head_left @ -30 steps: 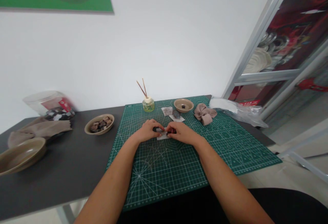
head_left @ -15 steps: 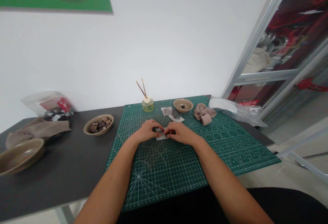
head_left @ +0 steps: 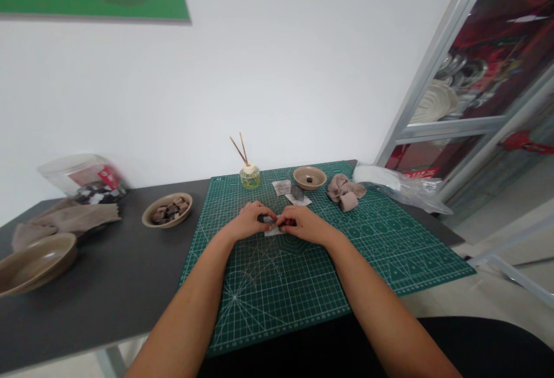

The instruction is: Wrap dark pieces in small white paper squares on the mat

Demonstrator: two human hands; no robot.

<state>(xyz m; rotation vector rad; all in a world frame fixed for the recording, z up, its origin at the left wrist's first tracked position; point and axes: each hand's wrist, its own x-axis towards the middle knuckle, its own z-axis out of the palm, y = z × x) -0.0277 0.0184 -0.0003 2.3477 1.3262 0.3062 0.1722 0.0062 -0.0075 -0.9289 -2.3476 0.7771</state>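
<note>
Both hands meet over a small whitish sheet (head_left: 272, 232) lying on the green cutting mat (head_left: 311, 280). My left hand (head_left: 251, 220) comes in from the left, its thumb and fingers pinched at the sheet. From the right, my right hand (head_left: 305, 224) does the same, fingertips almost touching the left ones. Something small and greyish shows between the fingertips, mostly hidden. Just beyond lie another printed whitish sheet (head_left: 282, 187) and a dark grey flat piece (head_left: 298, 192) resting on a further sheet. A beige bowl (head_left: 310, 177) behind them contains a small dark bit.
A reed diffuser (head_left: 250, 177) stands at the mat's back. Right of the bowl lies a crumpled brown cloth (head_left: 344, 190), then a clear plastic bag (head_left: 402, 187). Leftward are a bowl of brown chunks (head_left: 167, 210), a large bowl (head_left: 38, 262), another cloth (head_left: 69, 219) and a clear jar (head_left: 82, 176).
The fingertips have shifted very slightly over the sheet. Both hands otherwise keep the same place, and the surrounding objects have not moved.
</note>
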